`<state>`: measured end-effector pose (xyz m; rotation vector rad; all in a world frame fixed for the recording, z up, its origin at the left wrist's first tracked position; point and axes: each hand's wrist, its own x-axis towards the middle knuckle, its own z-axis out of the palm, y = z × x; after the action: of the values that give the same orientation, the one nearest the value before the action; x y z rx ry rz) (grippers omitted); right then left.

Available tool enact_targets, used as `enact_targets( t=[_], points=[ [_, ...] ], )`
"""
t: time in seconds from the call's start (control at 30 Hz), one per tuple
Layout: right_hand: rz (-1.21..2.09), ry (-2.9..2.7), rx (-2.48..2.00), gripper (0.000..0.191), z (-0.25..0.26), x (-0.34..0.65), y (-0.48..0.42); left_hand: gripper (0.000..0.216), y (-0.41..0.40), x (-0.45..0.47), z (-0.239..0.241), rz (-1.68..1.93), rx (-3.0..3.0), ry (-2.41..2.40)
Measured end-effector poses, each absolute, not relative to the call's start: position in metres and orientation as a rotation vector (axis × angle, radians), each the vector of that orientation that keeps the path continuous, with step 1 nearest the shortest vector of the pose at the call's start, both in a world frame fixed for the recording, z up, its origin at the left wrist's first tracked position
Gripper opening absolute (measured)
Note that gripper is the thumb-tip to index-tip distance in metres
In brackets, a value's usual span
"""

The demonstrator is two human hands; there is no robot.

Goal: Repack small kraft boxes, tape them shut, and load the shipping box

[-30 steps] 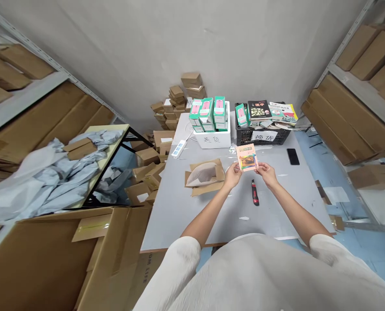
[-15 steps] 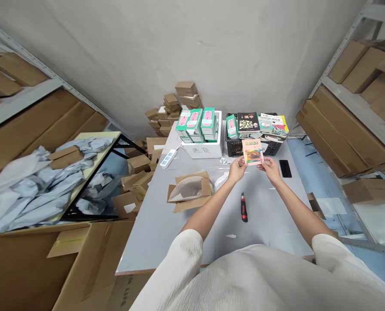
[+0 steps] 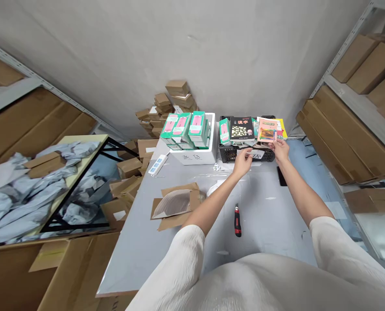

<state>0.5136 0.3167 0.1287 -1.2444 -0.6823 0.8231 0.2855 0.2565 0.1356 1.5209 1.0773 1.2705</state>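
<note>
My right hand (image 3: 281, 151) pinches the lower corner of a thin pink-orange booklet (image 3: 267, 131), held over the books at the right of a black plastic crate (image 3: 228, 154). In front of that crate is my left hand (image 3: 243, 163), holding nothing, with its fingers apart near the white label. A black book with a grid on its cover (image 3: 242, 129) lies on top in the crate. Beside it stands a green-and-pink box (image 3: 224, 131). Part of a yellow-edged book (image 3: 281, 128) shows behind the booklet.
A white foam box (image 3: 192, 157) holds several green-and-pink boxes. On the grey table (image 3: 130, 250) are an opened carton (image 3: 174, 207), a red-and-black utility knife (image 3: 237, 222), a power strip (image 3: 158, 165) and a black phone (image 3: 281, 177). Shelves with cartons flank both sides.
The booklet has gone from both hands to my right hand alone, moving right and up over the crate. My left hand has let go of it. The view has shifted slightly.
</note>
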Motion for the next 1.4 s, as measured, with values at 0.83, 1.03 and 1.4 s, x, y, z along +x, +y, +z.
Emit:
enact_targets(
  t=[0.83,1.03,1.4],
  points=[
    [0.891,-1.181,-1.328,0.067,0.1,0.462,0.209,0.027,0.186,0.243,0.112,1.175,1.49,1.185],
    [0.991,-1.307,-1.325,0.067,0.085,0.413,0.169,0.028,0.146,0.19,0.104,1.174,1.486,1.278],
    [1.114,-1.401,-1.338,0.059,0.062,0.329,0.116,0.032,0.085,0.094,0.073,1.076,1.443,1.394]
  ],
)
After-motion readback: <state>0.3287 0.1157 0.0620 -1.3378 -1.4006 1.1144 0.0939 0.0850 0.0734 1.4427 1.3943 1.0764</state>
